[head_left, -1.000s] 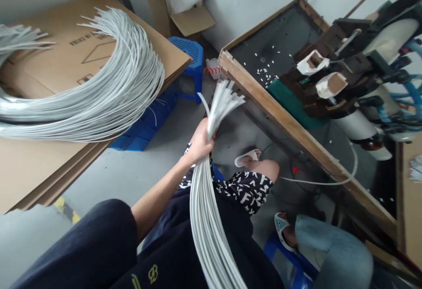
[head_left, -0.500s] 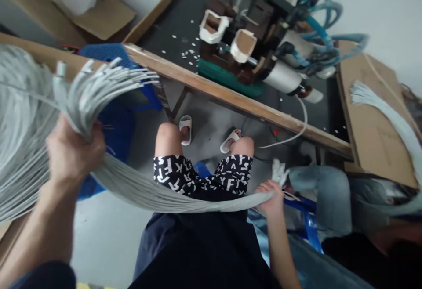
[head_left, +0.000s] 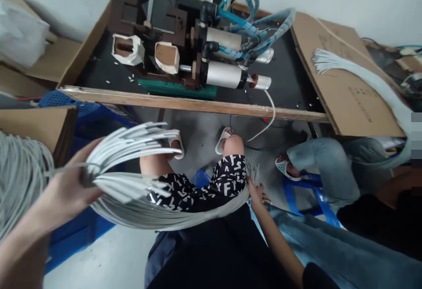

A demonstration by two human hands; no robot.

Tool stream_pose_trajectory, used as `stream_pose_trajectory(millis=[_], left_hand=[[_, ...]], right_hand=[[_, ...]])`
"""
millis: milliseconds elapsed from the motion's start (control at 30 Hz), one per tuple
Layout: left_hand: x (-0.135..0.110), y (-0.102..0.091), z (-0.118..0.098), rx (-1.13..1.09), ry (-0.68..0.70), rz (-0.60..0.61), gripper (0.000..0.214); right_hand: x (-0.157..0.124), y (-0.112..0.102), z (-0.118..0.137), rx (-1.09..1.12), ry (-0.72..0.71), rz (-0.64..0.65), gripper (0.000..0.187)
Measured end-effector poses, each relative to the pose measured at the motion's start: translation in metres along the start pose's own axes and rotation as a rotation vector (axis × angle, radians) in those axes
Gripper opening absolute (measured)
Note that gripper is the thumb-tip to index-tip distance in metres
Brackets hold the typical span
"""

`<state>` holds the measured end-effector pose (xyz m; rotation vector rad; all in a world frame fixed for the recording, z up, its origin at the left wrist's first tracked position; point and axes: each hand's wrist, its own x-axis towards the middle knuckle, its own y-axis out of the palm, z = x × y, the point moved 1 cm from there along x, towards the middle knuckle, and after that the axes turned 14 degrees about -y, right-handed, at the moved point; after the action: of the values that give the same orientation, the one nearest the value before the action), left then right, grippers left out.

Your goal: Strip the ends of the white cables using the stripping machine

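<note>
A thick bundle of pale grey cables [head_left: 148, 215] sags in a long arc across my lap. My left hand [head_left: 67, 184] grips it near one end, where stiff cut ends [head_left: 132, 142] fan out past my fingers. My right hand [head_left: 257, 196] is closed around the far end, and finer strands [head_left: 252, 171] splay out beyond it. A coil of similar cable [head_left: 20, 179] lies at the left edge, close to my left hand.
Ahead stands a pneumatic machine [head_left: 224, 76] with silver cylinders and blue hoses, behind a wooden rail [head_left: 194, 103]. Cardboard [head_left: 349, 100] on the right carries another cable bundle [head_left: 359, 76]. A seated person's denim-clad leg [head_left: 323, 170] sits at right. Bare legs in lettered shorts [head_left: 204, 183] lie below.
The view has swung so the machine sits higher and more central. My left hand has moved lower left, and the cut ends now point right. My right hand keeps the far end.
</note>
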<state>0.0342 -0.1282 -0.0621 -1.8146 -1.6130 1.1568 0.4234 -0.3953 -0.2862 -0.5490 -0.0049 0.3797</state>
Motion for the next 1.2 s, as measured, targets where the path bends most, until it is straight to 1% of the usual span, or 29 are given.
stream_pose_trajectory(millis=[67, 100, 133, 167, 200, 233, 300, 333, 367, 400, 433, 467, 500, 533, 567, 600, 633, 667, 700, 733, 800, 833, 933, 1033, 1067, 1100, 1133, 1167, 1200], left_hand=[[-0.008, 0.017, -0.011, -0.015, 0.090, 0.140, 0.079], [-0.012, 0.026, -0.017, 0.000, 0.124, 0.184, 0.074], [-0.017, 0.035, -0.023, 0.022, 0.162, 0.201, 0.067], [-0.021, 0.044, -0.029, 0.051, 0.207, 0.209, 0.062], [-0.024, 0.053, -0.035, 0.075, 0.259, 0.224, 0.060], [-0.027, 0.062, -0.040, 0.090, 0.294, 0.220, 0.058], [-0.031, 0.076, -0.049, 0.141, 0.324, 0.197, 0.057], [-0.033, 0.082, -0.052, 0.169, 0.329, 0.183, 0.059], [-0.035, 0.088, -0.055, 0.194, 0.331, 0.171, 0.062], [-0.037, 0.092, -0.058, 0.217, 0.333, 0.162, 0.065], [-0.040, 0.096, -0.061, 0.237, 0.339, 0.156, 0.069], [-0.044, 0.099, -0.064, 0.253, 0.349, 0.153, 0.071], [-0.048, 0.102, -0.066, 0.265, 0.365, 0.149, 0.071], [-0.052, 0.104, -0.068, 0.273, 0.385, 0.140, 0.070], [-0.056, 0.106, -0.069, 0.278, 0.406, 0.120, 0.067], [-0.061, 0.107, -0.070, 0.281, 0.425, 0.095, 0.063], [-0.065, 0.108, -0.071, 0.279, 0.443, 0.072, 0.059], [-0.068, 0.107, -0.072, 0.271, 0.457, 0.055, 0.055], [-0.071, 0.106, -0.073, 0.256, 0.470, 0.054, 0.051], [-0.074, 0.103, -0.073, 0.235, 0.484, 0.071, 0.048], [-0.076, 0.095, -0.074, 0.169, 0.504, 0.141, 0.046], [-0.076, 0.089, -0.075, 0.135, 0.510, 0.190, 0.047], [-0.072, 0.070, -0.075, 0.082, 0.506, 0.340, 0.055], [-0.061, 0.060, -0.070, 0.104, 0.455, 0.424, 0.061], [-0.056, 0.060, -0.067, 0.112, 0.422, 0.439, 0.060], [-0.052, 0.061, -0.063, 0.115, 0.379, 0.458, 0.053], [-0.048, 0.063, -0.059, 0.105, 0.328, 0.482, 0.041], [-0.044, 0.065, -0.054, 0.079, 0.269, 0.519, 0.029], [-0.042, 0.068, -0.050, 0.037, 0.204, 0.572, 0.026]], right_hand=[[-0.004, 0.003, 0.019, -0.041, -0.084, -0.048, 0.064], [-0.009, 0.004, 0.032, -0.038, -0.161, -0.046, 0.072], [-0.015, 0.004, 0.046, -0.018, -0.247, -0.022, 0.076], [-0.022, 0.005, 0.060, 0.015, -0.328, 0.020, 0.075], [-0.031, 0.005, 0.073, 0.054, -0.392, 0.079, 0.070], [-0.042, 0.006, 0.085, 0.100, -0.436, 0.166, 0.061], [-0.068, 0.013, 0.107, 0.193, -0.471, 0.412, 0.038], [-0.083, 0.019, 0.117, 0.233, -0.471, 0.541, 0.031], [-0.098, 0.027, 0.128, 0.268, -0.460, 0.659, 0.029], [-0.112, 0.036, 0.139, 0.301, -0.446, 0.742, 0.031], [-0.124, 0.046, 0.151, 0.351, -0.414, 0.833, 0.042], [-0.135, 0.057, 0.163, 0.464, -0.306, 0.920, 0.057], [-0.141, 0.068, 0.177, 0.588, -0.199, 0.942, 0.061], [-0.144, 0.077, 0.191, 0.720, -0.089, 0.917, 0.060], [-0.144, 0.085, 0.204, 0.841, 0.062, 0.876, 0.056], [-0.140, 0.092, 0.215, 0.956, 0.238, 0.801, 0.053], [-0.135, 0.097, 0.225, 1.057, 0.410, 0.746, 0.052], [-0.128, 0.100, 0.233, 1.123, 0.547, 0.711, 0.052], [-0.120, 0.102, 0.238, 1.171, 0.638, 0.690, 0.051], [-0.113, 0.102, 0.241, 1.202, 0.678, 0.698, 0.046], [-0.102, 0.100, 0.245, 1.247, 0.651, 0.730, 0.028], [-0.098, 0.098, 0.247, 1.283, 0.630, 0.745, 0.022], [-0.089, 0.088, 0.257, 1.398, 0.537, 0.768, 0.029], [-0.078, 0.073, 0.273, 1.525, 0.431, 0.775, 0.031], [-0.073, 0.068, 0.277, 1.566, 0.402, 0.785, 0.031], [-0.069, 0.064, 0.280, 1.603, 0.375, 0.806, 0.030], [-0.067, 0.061, 0.280, 1.632, 0.351, 0.833, 0.028], [-0.067, 0.061, 0.278, 1.650, 0.328, 0.869, 0.023], [-0.069, 0.062, 0.272, 1.653, 0.308, 0.922, 0.021]])
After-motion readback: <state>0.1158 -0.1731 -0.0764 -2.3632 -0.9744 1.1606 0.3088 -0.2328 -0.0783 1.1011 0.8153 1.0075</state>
